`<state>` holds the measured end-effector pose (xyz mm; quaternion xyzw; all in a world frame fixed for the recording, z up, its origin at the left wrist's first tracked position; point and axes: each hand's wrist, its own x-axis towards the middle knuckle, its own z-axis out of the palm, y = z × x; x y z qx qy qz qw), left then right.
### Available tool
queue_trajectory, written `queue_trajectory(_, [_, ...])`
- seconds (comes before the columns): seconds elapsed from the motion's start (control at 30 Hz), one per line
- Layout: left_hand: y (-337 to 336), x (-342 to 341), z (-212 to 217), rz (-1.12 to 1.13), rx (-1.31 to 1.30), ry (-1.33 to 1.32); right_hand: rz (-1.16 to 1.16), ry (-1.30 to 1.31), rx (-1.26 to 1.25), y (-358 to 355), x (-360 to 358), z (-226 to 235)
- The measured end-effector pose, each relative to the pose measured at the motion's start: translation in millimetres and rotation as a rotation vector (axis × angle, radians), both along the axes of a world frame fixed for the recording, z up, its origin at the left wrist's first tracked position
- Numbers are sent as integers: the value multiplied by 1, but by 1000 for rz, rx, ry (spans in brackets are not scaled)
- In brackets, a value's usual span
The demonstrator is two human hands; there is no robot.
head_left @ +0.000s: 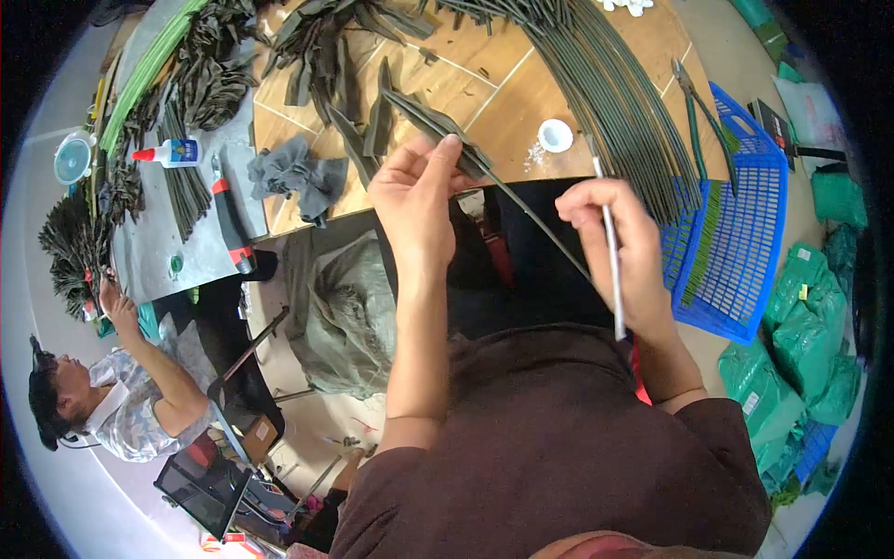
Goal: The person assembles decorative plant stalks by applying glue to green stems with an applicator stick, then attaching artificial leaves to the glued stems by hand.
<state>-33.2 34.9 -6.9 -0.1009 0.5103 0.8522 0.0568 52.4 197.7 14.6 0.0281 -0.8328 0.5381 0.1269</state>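
Note:
My left hand (417, 191) pinches a dark green artificial leaf (430, 119) on a thin wire stem (540, 228) that runs down to the right. My right hand (616, 238) grips a thin white brush stick (611, 256), held upright beside the stem. Both hands hover over the near edge of a wooden table (466, 84). A small white glue cup (556, 135) sits on the table just beyond my right hand.
A bundle of dark green wire stems (615, 93) fans across the table. Pliers (698, 116) lie by a blue plastic basket (745, 214). Loose dark leaves (326, 47), a grey cloth (296, 172) and a glue bottle (172, 152) lie left. Another person (121, 391) works at lower left. Green bags (801, 345) stack right.

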Motion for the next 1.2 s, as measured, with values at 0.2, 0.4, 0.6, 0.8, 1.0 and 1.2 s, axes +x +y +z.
queue_trajectory(0.2, [7,-2,-12,-29,-64,-13,-27,-76,-364,30,-20,-1])
queue_trajectory(0.4, [18,-6,-13,-34,-108,-88,-100,-36,-237,32,-40,-21])
queue_trajectory(0.6, [22,-9,-11,-42,-97,-91,-92,188,88,36,-57,-42])
queue_trajectory(0.8, [16,-9,-16,-66,-135,-87,-103,159,122,32,-53,-33])
queue_trajectory(1.0, [16,-10,-19,-117,-126,-76,59,155,-418,18,-38,-22])
queue_trajectory(1.2, [17,-12,-8,-115,-132,-58,118,129,-251,3,-41,-20])
